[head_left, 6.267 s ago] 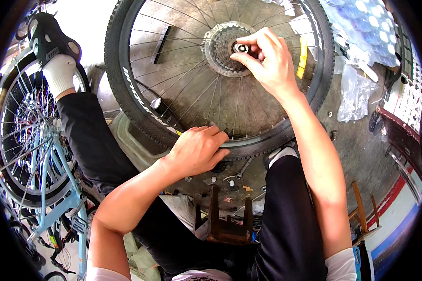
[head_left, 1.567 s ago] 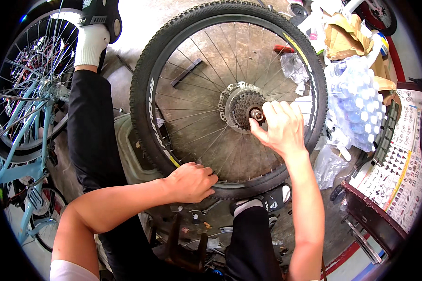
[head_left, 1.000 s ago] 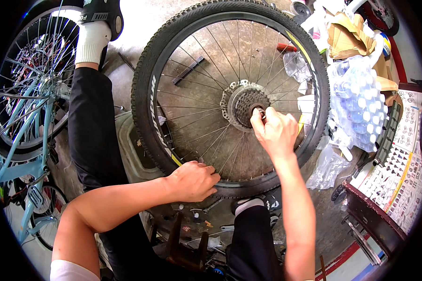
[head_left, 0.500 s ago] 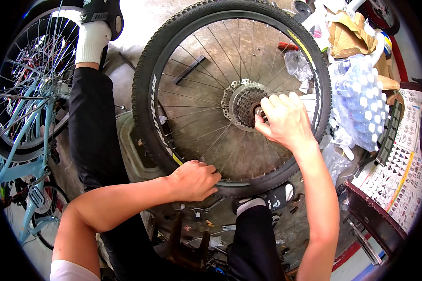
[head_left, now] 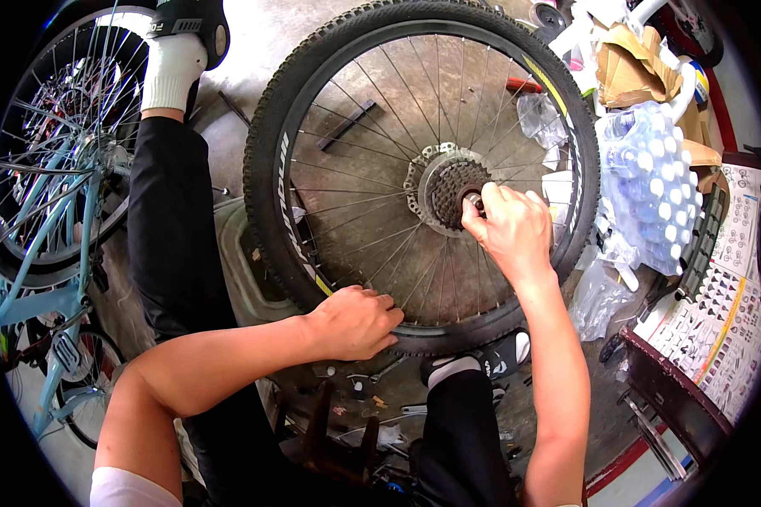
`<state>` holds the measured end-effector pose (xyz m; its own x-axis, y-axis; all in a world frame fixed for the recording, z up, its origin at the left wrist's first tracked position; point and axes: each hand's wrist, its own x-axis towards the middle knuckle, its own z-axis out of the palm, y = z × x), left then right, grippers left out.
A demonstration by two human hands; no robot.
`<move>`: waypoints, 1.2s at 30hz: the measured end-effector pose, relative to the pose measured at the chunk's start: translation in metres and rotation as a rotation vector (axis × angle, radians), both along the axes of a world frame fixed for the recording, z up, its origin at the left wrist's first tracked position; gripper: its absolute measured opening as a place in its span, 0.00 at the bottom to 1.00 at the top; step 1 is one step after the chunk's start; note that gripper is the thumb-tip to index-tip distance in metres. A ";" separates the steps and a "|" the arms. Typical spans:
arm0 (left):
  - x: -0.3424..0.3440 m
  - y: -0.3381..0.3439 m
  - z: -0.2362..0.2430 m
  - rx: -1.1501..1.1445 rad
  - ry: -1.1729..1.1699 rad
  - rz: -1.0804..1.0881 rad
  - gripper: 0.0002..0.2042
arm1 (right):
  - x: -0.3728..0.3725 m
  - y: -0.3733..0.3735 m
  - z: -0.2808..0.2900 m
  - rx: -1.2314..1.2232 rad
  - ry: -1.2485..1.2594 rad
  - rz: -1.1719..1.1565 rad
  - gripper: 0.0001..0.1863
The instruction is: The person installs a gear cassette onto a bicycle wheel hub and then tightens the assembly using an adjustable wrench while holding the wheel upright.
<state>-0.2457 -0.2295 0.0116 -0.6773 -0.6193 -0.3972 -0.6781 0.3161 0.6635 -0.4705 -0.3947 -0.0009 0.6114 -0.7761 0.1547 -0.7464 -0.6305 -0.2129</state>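
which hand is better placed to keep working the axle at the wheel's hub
Right. The right hand already has its fingertips on the axle end by the cassette, while the left hand grips the tyre at the lower rim.

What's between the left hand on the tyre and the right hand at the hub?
In the head view, only spokes span between left hand and right hand.
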 end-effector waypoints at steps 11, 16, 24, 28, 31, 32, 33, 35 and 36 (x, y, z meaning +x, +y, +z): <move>0.000 0.004 -0.004 0.010 -0.005 0.005 0.15 | 0.011 0.015 -0.010 0.036 -0.008 -0.257 0.17; 0.001 0.004 -0.002 0.006 -0.003 -0.003 0.15 | 0.000 -0.009 0.024 0.001 0.082 0.033 0.17; -0.001 0.001 0.000 0.018 -0.021 -0.014 0.15 | -0.007 -0.023 0.014 0.017 0.065 0.251 0.13; 0.000 0.003 -0.001 0.000 0.001 0.006 0.15 | -0.004 -0.017 0.007 0.024 0.022 0.186 0.13; 0.000 0.002 0.002 -0.010 0.004 0.004 0.15 | -0.004 -0.014 0.007 0.022 -0.004 0.143 0.13; -0.001 0.001 0.003 -0.011 0.002 0.003 0.15 | -0.003 -0.013 0.006 0.022 -0.004 0.145 0.13; -0.001 0.001 0.003 -0.010 0.001 0.005 0.15 | -0.003 -0.012 0.006 0.022 -0.018 0.133 0.13; -0.001 0.000 0.004 0.000 -0.012 -0.006 0.14 | -0.002 -0.011 0.005 0.022 -0.031 0.120 0.13; -0.001 0.000 0.003 0.000 -0.011 -0.006 0.14 | -0.002 -0.010 0.005 0.023 -0.028 0.105 0.13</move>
